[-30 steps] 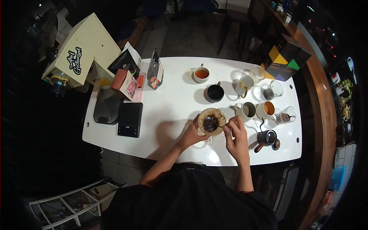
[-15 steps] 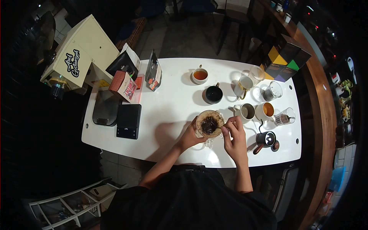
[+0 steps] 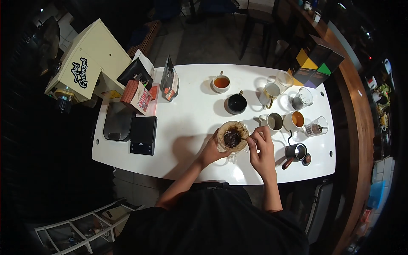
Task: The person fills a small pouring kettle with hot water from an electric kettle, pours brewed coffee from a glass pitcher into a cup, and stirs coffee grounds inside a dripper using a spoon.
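My left hand [image 3: 209, 152] is wrapped around the left side of a coffee dripper [image 3: 246, 148]. A browned paper filter [image 3: 227, 128] lines it, with wet dark coffee grounds [image 3: 232, 139] at the bottom. At the filter's right rim, my right hand [image 3: 262, 151] pinches a thin stick-like utensil [image 3: 244, 139] that reaches in over the grounds; its lower end is hard to make out. Below the dripper, part of a clear glass vessel [image 3: 232, 157] shows. Right of my right hand stands a black kettle [image 3: 293, 152] with a thin spout and wooden handle.
On the white table [image 3: 187, 114] are a cup of amber liquid [image 3: 221, 83], a black cup [image 3: 237, 104], several mugs and glasses, and a black scale [image 3: 143, 135]. Coffee bags [image 3: 170, 80] stand beside a cream machine [image 3: 93, 59]. A patterned box [image 3: 312, 68] sits at the back right.
The utensil and my right fingertips have shifted very slightly at the filter's rim. My left hand keeps its hold on the dripper. The whole view has tilted a little.
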The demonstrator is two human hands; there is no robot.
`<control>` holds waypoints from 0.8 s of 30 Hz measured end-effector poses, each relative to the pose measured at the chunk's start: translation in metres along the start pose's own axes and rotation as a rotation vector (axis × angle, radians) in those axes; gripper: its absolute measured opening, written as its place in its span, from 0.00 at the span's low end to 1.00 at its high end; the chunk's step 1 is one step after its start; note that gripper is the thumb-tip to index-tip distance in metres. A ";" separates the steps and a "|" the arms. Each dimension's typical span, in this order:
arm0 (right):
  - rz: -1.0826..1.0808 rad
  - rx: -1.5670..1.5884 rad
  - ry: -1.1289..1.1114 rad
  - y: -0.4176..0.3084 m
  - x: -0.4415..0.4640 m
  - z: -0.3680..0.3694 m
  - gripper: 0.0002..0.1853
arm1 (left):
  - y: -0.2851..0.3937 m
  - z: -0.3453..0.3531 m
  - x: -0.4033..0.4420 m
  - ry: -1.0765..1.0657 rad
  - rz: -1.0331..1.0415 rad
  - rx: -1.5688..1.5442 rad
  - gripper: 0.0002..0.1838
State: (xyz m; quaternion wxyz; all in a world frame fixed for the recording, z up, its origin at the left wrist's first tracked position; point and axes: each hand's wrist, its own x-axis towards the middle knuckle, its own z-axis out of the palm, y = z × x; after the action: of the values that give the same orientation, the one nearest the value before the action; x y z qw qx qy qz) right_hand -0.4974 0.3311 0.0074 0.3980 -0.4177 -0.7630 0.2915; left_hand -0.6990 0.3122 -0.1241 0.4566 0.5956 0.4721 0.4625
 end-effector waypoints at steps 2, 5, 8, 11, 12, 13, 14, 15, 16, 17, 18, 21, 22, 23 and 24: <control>0.019 0.088 -0.037 0.001 0.000 0.001 0.06 | 0.002 0.000 -0.002 0.010 -0.016 0.010 0.46; -0.016 0.048 0.003 0.001 0.001 0.002 0.06 | 0.012 -0.001 -0.001 0.009 -0.042 0.032 0.46; 0.021 0.000 -0.015 -0.004 0.004 0.001 0.04 | 0.018 -0.002 -0.002 -0.004 -0.047 0.037 0.46; 0.047 0.112 -0.039 -0.005 0.003 0.001 0.05 | 0.018 -0.003 -0.001 -0.012 -0.024 0.037 0.46; 0.049 0.114 -0.039 -0.003 0.002 0.002 0.05 | 0.016 -0.002 -0.001 -0.010 -0.011 0.042 0.46; 0.037 0.081 -0.002 -0.001 0.002 0.002 0.05 | 0.014 -0.002 -0.002 -0.010 -0.014 0.042 0.46; 0.025 0.049 0.035 0.001 0.002 0.003 0.05 | 0.012 -0.002 -0.003 -0.008 -0.021 0.014 0.47; 0.015 0.024 0.041 -0.001 0.003 0.002 0.05 | 0.011 -0.002 -0.003 -0.005 -0.028 -0.013 0.47; 0.014 0.027 0.039 -0.002 0.003 0.001 0.05 | 0.010 -0.002 -0.004 -0.003 -0.029 -0.011 0.47; 0.034 0.064 -0.002 -0.002 0.002 0.000 0.05 | 0.009 -0.002 -0.004 0.002 -0.035 0.009 0.48; 0.055 0.101 -0.042 -0.001 0.002 0.000 0.05 | 0.008 -0.001 -0.004 0.006 -0.040 0.029 0.48; 0.064 0.112 0.012 0.002 0.003 0.002 0.04 | 0.006 -0.002 -0.002 0.002 -0.001 0.029 0.48; 0.062 0.113 0.014 0.001 0.004 0.001 0.04 | 0.009 -0.001 -0.001 0.003 0.001 0.032 0.48; 0.066 0.079 -0.001 -0.001 0.005 -0.001 0.04 | 0.012 0.001 -0.001 0.047 0.021 0.021 0.43; 0.071 0.044 -0.018 -0.002 0.006 -0.002 0.04 | 0.017 0.002 -0.002 0.093 0.039 0.008 0.37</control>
State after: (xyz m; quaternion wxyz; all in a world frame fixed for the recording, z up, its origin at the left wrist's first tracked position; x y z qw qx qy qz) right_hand -0.4992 0.3354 0.0123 0.3893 -0.4332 -0.7447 0.3259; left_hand -0.6949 0.3078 -0.1075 0.4226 0.5846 0.4828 0.4965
